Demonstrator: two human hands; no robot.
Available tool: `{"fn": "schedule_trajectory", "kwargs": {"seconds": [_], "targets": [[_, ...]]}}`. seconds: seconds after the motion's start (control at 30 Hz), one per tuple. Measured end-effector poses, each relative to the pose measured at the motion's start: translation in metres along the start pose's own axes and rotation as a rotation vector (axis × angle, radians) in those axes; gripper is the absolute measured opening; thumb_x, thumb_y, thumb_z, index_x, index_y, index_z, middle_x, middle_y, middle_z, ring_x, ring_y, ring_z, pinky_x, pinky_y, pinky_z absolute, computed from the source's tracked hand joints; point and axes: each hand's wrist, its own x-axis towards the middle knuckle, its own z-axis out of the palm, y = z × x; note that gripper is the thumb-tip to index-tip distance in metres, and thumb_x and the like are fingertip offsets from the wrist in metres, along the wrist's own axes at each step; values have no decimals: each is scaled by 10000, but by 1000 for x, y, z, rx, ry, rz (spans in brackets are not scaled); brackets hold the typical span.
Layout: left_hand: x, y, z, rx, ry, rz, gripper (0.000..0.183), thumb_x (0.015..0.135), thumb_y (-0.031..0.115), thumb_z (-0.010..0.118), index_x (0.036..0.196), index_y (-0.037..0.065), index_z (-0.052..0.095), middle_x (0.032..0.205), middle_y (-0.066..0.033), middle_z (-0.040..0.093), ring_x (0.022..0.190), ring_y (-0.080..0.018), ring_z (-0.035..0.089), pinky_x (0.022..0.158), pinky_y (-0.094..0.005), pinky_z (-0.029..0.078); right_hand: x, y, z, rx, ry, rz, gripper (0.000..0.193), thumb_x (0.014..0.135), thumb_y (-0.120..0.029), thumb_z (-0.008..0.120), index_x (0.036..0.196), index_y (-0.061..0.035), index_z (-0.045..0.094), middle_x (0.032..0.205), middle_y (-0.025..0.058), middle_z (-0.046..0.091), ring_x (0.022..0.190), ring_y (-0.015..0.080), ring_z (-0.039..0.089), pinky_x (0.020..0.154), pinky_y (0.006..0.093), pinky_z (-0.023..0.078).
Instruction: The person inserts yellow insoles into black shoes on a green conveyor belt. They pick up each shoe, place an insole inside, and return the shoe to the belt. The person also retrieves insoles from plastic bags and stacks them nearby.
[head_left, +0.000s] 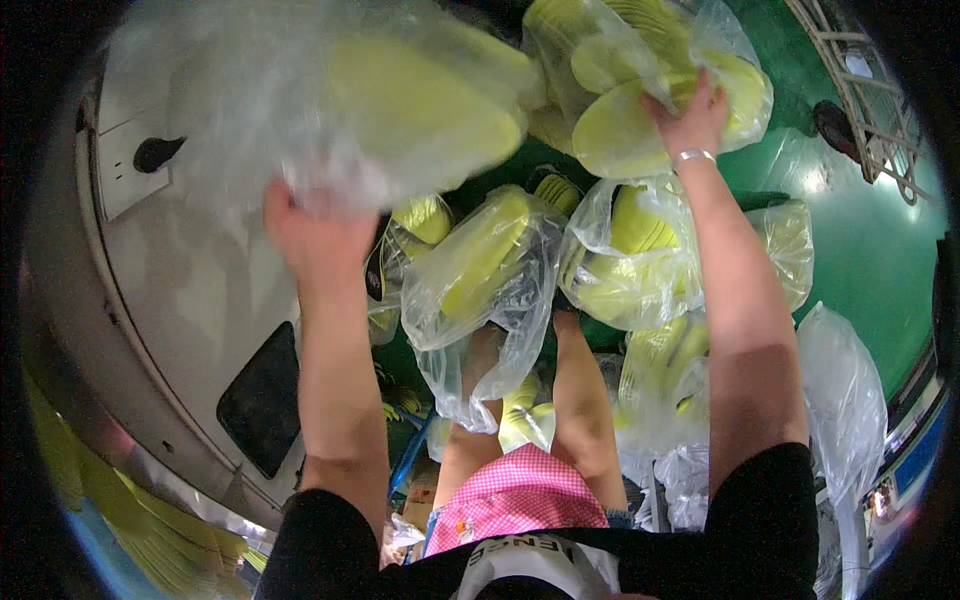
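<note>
My left hand (325, 235) is closed on the gathered end of a clear plastic bag (230, 110), blurred by motion. Yellow-green insoles (430, 110) show through it. Farther to the right, my right hand (693, 122) grips another clear bag of yellow-green insoles (615, 130), thumb and fingers over the stack. A silver band circles that wrist. Between my forearms lies a bag of insoles (485, 260), its loose plastic hanging toward me. One more filled bag (640, 250) rests beside it, partly behind my right forearm.
More bagged insoles (660, 365) lie around my legs on the green floor (860, 270). To the left is a pale work surface (190, 300) with a black pad (262, 400). A metal rack (870, 90) stands far right. Crumpled clear plastic (840, 390) sits at my right.
</note>
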Motion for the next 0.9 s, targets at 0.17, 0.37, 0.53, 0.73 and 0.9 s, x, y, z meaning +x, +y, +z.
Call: {"fn": "schedule_trajectory", "kwargs": {"seconds": [0.17, 0.37, 0.53, 0.73, 0.9], "targets": [[-90, 15, -34, 218, 54, -111, 396, 788, 379, 366, 1072, 125, 475, 992, -56, 512, 941, -233, 465, 830, -494, 333, 10, 31, -15, -102, 84, 102, 962, 597, -255, 733, 1307, -85, 108, 1295, 244, 171, 1101, 379, 376, 922, 363, 330], [-174, 0, -63, 439, 303, -349, 424, 787, 397, 376, 1099, 121, 457, 1038, -64, 490, 973, -245, 452, 844, -499, 327, 47, 110, 12, -40, -79, 232, 657, 658, -310, 644, 1208, -90, 360, 1073, 261, 486, 1005, 357, 479, 827, 374, 389], [-234, -27, -76, 478, 339, -502, 450, 786, 412, 384, 1122, 118, 442, 1077, -72, 471, 1000, -254, 440, 856, -502, 322, 29, 74, -16, -175, -350, 75, 371, 733, -329, 516, 978, -50, 515, 924, 188, 565, 881, 365, 521, 761, 399, 403], [-254, -43, -76, 462, 293, -570, 483, 784, 430, 394, 1149, 114, 423, 1123, -81, 449, 1032, -265, 427, 870, -507, 315, 5, 76, -26, -130, -416, 89, 327, 752, -324, 468, 874, -23, 510, 841, 205, 567, 811, 380, 526, 705, 422, 403], [-248, -38, -73, 438, 224, -538, 512, 783, 445, 403, 1172, 111, 408, 1161, -88, 430, 1059, -274, 416, 882, -510, 310, 6, 75, -20, -165, -254, -44, 283, 754, -273, 486, 825, -2, 521, 738, 208, 552, 676, 342, 521, 626, 412, 391]]}}
